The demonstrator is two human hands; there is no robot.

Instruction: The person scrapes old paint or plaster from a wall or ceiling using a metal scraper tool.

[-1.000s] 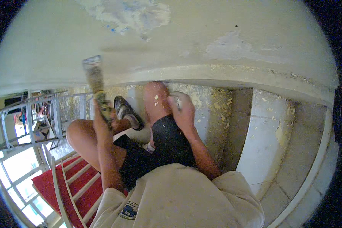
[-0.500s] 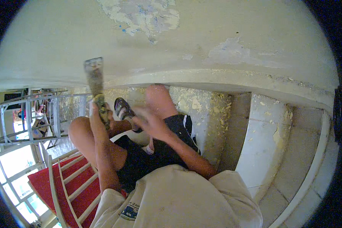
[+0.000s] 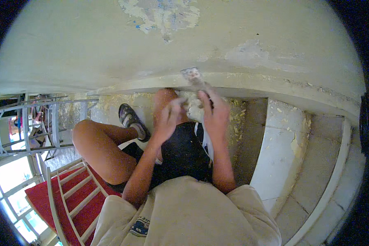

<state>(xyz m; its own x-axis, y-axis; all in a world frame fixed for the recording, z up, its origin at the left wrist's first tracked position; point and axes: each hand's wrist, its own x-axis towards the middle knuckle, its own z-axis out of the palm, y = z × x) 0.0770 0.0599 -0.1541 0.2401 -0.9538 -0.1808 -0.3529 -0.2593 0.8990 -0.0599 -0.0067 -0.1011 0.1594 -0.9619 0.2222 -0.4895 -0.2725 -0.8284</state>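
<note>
Gripping a scraper (image 3: 193, 76), the right hand (image 3: 216, 112) nears the loosely curled left hand (image 3: 167, 122).

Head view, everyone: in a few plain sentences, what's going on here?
A person, knees bent, is on pale steps scattered with yellowish flakes, close to a wall with a large peeled patch. The right hand grips a flat-bladed scraper, its blade toward the wall; whether it touches cannot be told. The left hand is beside it, over the leg, too blurred to tell if it holds anything. A metal ladder stands off to the left.
</note>
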